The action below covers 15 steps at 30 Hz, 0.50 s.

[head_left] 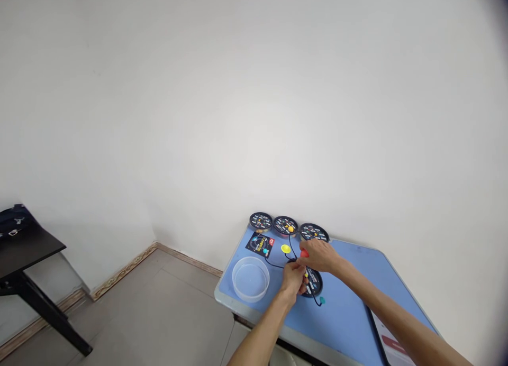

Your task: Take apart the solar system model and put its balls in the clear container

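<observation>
A planet model with thin black arms [273,264] and a round black base [316,284] stands on the blue table. Its arms end in a yellow ball [291,229], a yellow disc [286,248] and teal pieces, one a teal ball [265,251] at the left. My left hand [293,277] is closed around the middle of the model, where its fingers hide part of the base and arms. Just above, my right hand [320,254] is closed on a red ball [304,254], its fingertips close to my left fingers.
Three round black printed discs [261,220] line the wall edge of the blue table [349,302]. A printed black card [259,244] and a clear round plastic tub [250,280] are at the left. A tablet-like device [391,337] lies under my right forearm. A black table [29,244] stands far left.
</observation>
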Tool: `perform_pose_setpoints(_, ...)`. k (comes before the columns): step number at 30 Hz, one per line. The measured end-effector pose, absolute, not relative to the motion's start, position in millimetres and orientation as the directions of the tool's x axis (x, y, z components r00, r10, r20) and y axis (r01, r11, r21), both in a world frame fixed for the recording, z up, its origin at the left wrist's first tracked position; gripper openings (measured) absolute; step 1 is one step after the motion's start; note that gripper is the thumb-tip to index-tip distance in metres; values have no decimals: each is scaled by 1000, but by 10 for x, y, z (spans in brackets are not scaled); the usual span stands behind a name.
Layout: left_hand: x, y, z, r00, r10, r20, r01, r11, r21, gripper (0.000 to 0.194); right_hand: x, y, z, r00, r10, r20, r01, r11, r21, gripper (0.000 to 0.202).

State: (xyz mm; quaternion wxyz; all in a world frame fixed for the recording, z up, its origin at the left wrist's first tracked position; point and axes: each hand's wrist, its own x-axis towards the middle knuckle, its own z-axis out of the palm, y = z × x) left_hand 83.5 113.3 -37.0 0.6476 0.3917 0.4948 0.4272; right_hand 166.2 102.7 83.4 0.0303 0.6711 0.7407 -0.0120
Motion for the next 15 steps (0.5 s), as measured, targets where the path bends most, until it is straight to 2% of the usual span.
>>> perform_pose_setpoints(4, 811, 1123, -331, 216, 911, -351, -106, 379, 919, 27, 1674, 1017, 837, -115, 991, -65, 992, 117, 41, 27)
perform_pose_setpoints(15, 791, 1081, -248, 236, 904, -355, -47, 376, 925, 24, 1715, 1013, 788, -157, 986, -54, 985, 161, 67, 26)
